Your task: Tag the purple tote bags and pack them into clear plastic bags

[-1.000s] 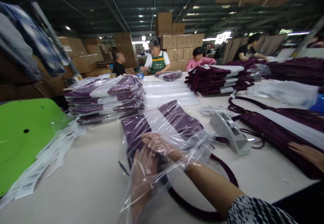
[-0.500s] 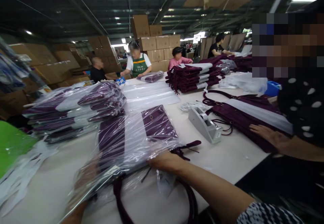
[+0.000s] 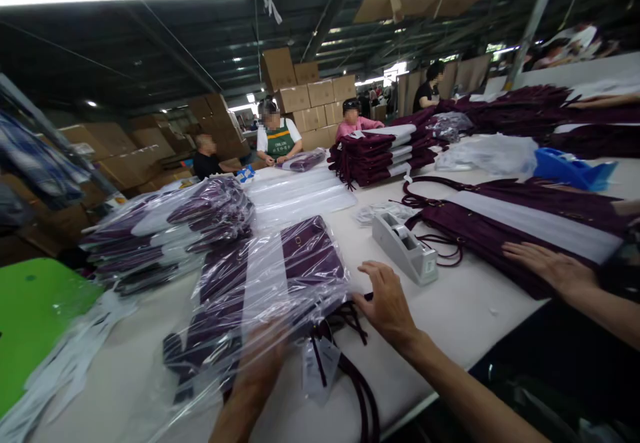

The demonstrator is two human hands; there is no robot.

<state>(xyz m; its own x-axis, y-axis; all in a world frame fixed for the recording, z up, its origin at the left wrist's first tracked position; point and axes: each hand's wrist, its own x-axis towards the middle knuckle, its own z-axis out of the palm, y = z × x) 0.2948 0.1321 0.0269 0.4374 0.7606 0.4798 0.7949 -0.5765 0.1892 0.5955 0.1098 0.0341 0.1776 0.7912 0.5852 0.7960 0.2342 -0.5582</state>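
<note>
A dark purple handbag (image 3: 313, 249) with a white wrapping strip (image 3: 265, 276) round its middle lies on the table, largely inside a clear plastic bag (image 3: 200, 383). My left hand (image 3: 263, 356) is at its near side, blurred and behind plastic film, so its fingers do not show clearly. Beside the right corner is my right hand (image 3: 385, 299), open, fingers apart and thumb by a purple strap. The handbag's handle (image 3: 360, 389) and a tag in a small clear pouch (image 3: 320, 366) stick out at the near side.
A grey tape dispenser (image 3: 405, 249) stands to the right. Left is a stack of bagged handbags (image 3: 170, 229); farther back, a pile of purple handbags (image 3: 370, 156). A co-worker's hand (image 3: 550, 266) rests on another handbag (image 3: 480, 223). A blue dispenser (image 3: 570, 166) lies beyond.
My right hand has come off the handbag's near edge to its right corner and opened. My left hand has moved right, towards the white strip. The neighbouring co-worker's upper body has left the view.
</note>
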